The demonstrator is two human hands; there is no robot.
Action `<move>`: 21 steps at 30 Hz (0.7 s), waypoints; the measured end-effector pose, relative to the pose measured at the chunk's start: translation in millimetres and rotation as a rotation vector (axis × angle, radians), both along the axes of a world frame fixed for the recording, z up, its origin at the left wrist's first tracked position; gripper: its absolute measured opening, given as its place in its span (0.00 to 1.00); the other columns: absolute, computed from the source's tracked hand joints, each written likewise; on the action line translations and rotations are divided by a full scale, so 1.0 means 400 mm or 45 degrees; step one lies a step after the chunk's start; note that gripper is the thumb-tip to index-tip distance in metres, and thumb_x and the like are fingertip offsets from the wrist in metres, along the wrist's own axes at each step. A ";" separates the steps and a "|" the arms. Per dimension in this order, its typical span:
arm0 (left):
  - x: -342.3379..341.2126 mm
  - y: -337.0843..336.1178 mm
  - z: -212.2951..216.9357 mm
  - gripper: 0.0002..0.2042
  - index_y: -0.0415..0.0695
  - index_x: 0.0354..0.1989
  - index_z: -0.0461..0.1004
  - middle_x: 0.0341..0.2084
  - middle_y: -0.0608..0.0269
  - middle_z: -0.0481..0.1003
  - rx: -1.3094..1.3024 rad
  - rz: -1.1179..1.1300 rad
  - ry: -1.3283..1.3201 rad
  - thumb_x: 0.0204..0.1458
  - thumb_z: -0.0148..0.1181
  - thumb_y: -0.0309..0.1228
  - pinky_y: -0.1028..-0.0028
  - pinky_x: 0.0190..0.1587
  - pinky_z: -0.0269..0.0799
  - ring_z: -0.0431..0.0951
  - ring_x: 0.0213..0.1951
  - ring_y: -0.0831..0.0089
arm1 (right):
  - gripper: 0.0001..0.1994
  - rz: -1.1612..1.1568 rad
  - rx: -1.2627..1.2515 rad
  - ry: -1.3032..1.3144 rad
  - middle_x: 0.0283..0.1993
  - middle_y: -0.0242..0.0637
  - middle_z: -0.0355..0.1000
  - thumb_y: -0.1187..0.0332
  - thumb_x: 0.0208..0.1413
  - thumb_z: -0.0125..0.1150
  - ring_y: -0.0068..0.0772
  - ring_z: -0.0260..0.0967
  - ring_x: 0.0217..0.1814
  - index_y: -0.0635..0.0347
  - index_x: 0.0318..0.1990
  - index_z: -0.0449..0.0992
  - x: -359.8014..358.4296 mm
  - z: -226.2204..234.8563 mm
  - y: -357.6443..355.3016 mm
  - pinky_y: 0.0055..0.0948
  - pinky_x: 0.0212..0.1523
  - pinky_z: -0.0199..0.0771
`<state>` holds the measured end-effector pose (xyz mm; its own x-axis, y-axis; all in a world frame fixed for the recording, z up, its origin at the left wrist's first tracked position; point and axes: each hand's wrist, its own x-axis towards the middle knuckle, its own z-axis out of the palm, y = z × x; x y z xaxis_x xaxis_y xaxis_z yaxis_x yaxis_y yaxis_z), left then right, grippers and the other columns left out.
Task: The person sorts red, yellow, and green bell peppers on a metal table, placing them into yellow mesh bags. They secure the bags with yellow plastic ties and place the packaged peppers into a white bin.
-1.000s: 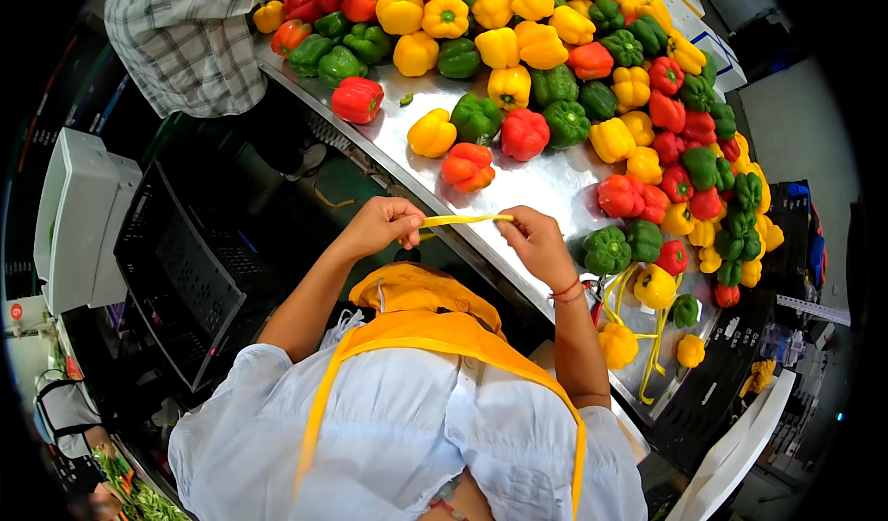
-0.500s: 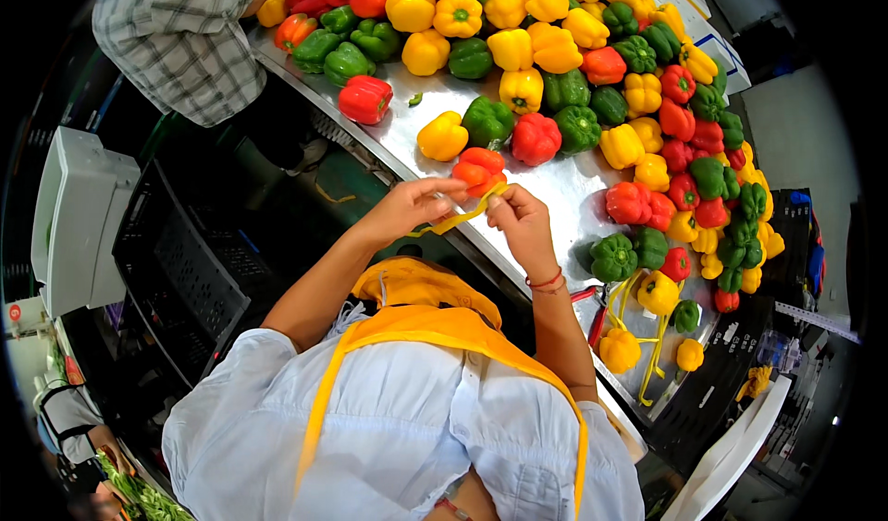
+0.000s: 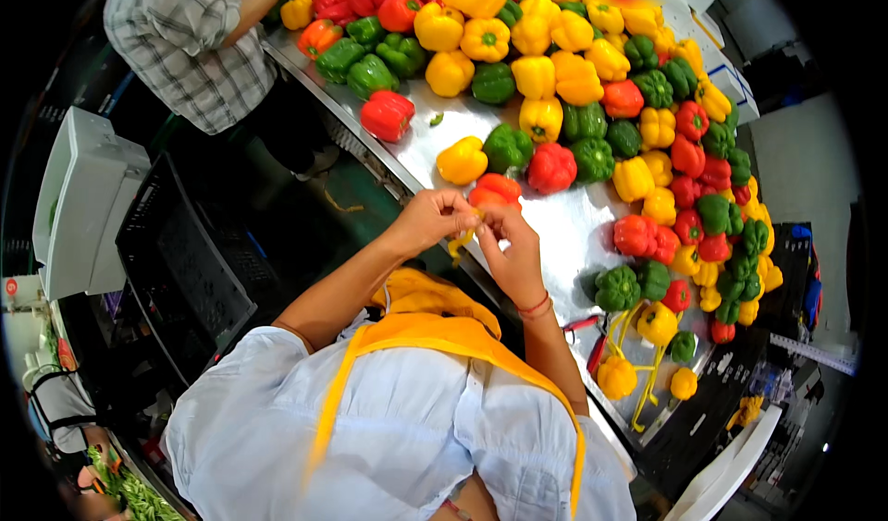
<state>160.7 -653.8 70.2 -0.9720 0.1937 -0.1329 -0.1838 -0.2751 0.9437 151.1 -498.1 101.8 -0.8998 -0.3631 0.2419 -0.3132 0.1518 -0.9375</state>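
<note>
Close together over the table's near edge, my left hand and my right hand pinch a thin yellow strip between their fingertips. A loose end hangs below my left fingers. Just beyond my fingertips lies a red bell pepper, partly hidden by them. Around it on the metal table are a yellow pepper, a green pepper and another red pepper. More yellow strips lie right of my right forearm, beside a red-handled hand tool.
Red, yellow and green peppers are heaped across the far and right parts of the table. A co-worker in a checked shirt stands at the far left. A black crate and a white box stand to my left.
My hands have drawn together, and the strip that was stretched between them is now bunched at the fingertips with an end hanging. The view has shifted slightly.
</note>
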 end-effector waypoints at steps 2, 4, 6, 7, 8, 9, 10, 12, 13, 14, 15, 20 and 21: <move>-0.008 -0.006 -0.002 0.07 0.41 0.20 0.69 0.17 0.70 0.68 -0.065 -0.005 -0.023 0.45 0.59 0.29 0.85 0.23 0.60 0.65 0.20 0.85 | 0.06 0.057 0.063 0.075 0.26 0.35 0.65 0.79 0.45 0.52 0.23 0.63 0.23 0.64 0.33 0.69 -0.011 -0.017 0.006 0.18 0.23 0.62; -0.015 -0.013 -0.021 0.09 0.42 0.18 0.67 0.17 0.70 0.67 -0.063 -0.027 -0.047 0.45 0.58 0.30 0.85 0.22 0.59 0.63 0.18 0.85 | 0.05 0.063 0.065 0.061 0.25 0.34 0.65 0.78 0.46 0.52 0.21 0.63 0.23 0.65 0.32 0.69 -0.015 -0.018 0.005 0.18 0.24 0.62; -0.019 -0.018 -0.030 0.10 0.42 0.17 0.66 0.17 0.70 0.67 -0.017 -0.047 -0.064 0.45 0.58 0.30 0.85 0.21 0.59 0.62 0.18 0.84 | 0.04 0.043 -0.067 -0.068 0.25 0.31 0.65 0.78 0.48 0.50 0.19 0.62 0.24 0.65 0.32 0.69 -0.016 -0.038 -0.006 0.17 0.25 0.63; -0.020 -0.021 -0.039 0.11 0.43 0.17 0.65 0.17 0.69 0.67 0.008 -0.057 -0.083 0.46 0.58 0.31 0.84 0.21 0.59 0.62 0.18 0.84 | 0.04 0.029 -0.178 -0.185 0.25 0.30 0.64 0.77 0.49 0.50 0.17 0.62 0.25 0.66 0.33 0.68 -0.014 -0.035 -0.019 0.17 0.25 0.63; -0.021 -0.028 -0.044 0.11 0.43 0.18 0.64 0.17 0.70 0.65 0.128 -0.099 -0.071 0.47 0.57 0.32 0.84 0.21 0.58 0.62 0.18 0.83 | 0.04 0.006 -0.259 -0.335 0.26 0.28 0.64 0.76 0.51 0.48 0.17 0.61 0.25 0.66 0.33 0.67 -0.012 -0.015 -0.025 0.16 0.27 0.63; -0.024 -0.028 -0.044 0.12 0.43 0.19 0.64 0.17 0.70 0.64 0.201 -0.131 -0.061 0.47 0.56 0.35 0.84 0.21 0.58 0.61 0.18 0.82 | 0.05 0.022 -0.301 -0.416 0.28 0.30 0.65 0.73 0.53 0.46 0.17 0.60 0.25 0.64 0.34 0.66 -0.023 -0.022 -0.023 0.16 0.28 0.63; -0.025 -0.028 -0.041 0.13 0.43 0.19 0.64 0.17 0.70 0.64 0.236 -0.131 -0.095 0.47 0.56 0.37 0.84 0.21 0.58 0.61 0.18 0.82 | 0.06 -0.043 -0.516 -0.592 0.28 0.30 0.65 0.72 0.54 0.44 0.17 0.59 0.25 0.64 0.35 0.65 -0.027 -0.026 -0.034 0.17 0.27 0.62; -0.028 -0.042 -0.027 0.14 0.45 0.23 0.66 0.20 0.69 0.67 0.366 -0.176 -0.114 0.46 0.55 0.43 0.83 0.24 0.60 0.64 0.21 0.81 | 0.07 -0.047 -0.771 -0.844 0.29 0.30 0.65 0.69 0.56 0.41 0.18 0.60 0.26 0.61 0.36 0.64 -0.036 -0.024 -0.044 0.19 0.26 0.61; -0.027 -0.042 -0.018 0.14 0.45 0.24 0.66 0.22 0.69 0.67 0.442 -0.098 -0.128 0.46 0.55 0.43 0.82 0.26 0.61 0.65 0.22 0.81 | 0.06 -0.058 -0.810 -0.893 0.28 0.30 0.65 0.68 0.56 0.41 0.18 0.60 0.25 0.60 0.35 0.64 -0.040 -0.028 -0.049 0.17 0.24 0.59; -0.029 -0.036 -0.005 0.14 0.45 0.25 0.66 0.23 0.70 0.68 0.519 -0.020 -0.141 0.46 0.55 0.44 0.82 0.28 0.62 0.66 0.24 0.80 | 0.06 -0.049 -0.852 -0.923 0.28 0.30 0.65 0.68 0.56 0.41 0.17 0.60 0.24 0.60 0.35 0.63 -0.040 -0.030 -0.058 0.17 0.22 0.58; -0.029 -0.029 0.012 0.14 0.46 0.26 0.67 0.24 0.70 0.69 0.603 0.052 -0.159 0.46 0.55 0.44 0.81 0.29 0.63 0.67 0.26 0.80 | 0.06 -0.050 -0.890 -0.955 0.28 0.30 0.64 0.68 0.56 0.41 0.17 0.60 0.24 0.60 0.35 0.63 -0.035 -0.031 -0.064 0.16 0.21 0.57; -0.050 -0.032 -0.010 0.10 0.47 0.28 0.66 0.24 0.70 0.68 0.714 0.038 -0.108 0.51 0.50 0.40 0.80 0.33 0.65 0.68 0.27 0.80 | 0.07 -0.004 -0.804 -0.853 0.27 0.28 0.64 0.67 0.56 0.42 0.15 0.58 0.23 0.60 0.35 0.64 -0.031 -0.028 -0.084 0.13 0.19 0.55; -0.050 -0.028 -0.009 0.10 0.47 0.26 0.65 0.22 0.72 0.67 0.670 0.047 -0.074 0.52 0.49 0.40 0.82 0.30 0.62 0.66 0.26 0.82 | 0.07 0.043 -0.760 -0.779 0.27 0.28 0.64 0.67 0.56 0.43 0.15 0.58 0.23 0.60 0.35 0.64 -0.034 -0.036 -0.077 0.13 0.20 0.56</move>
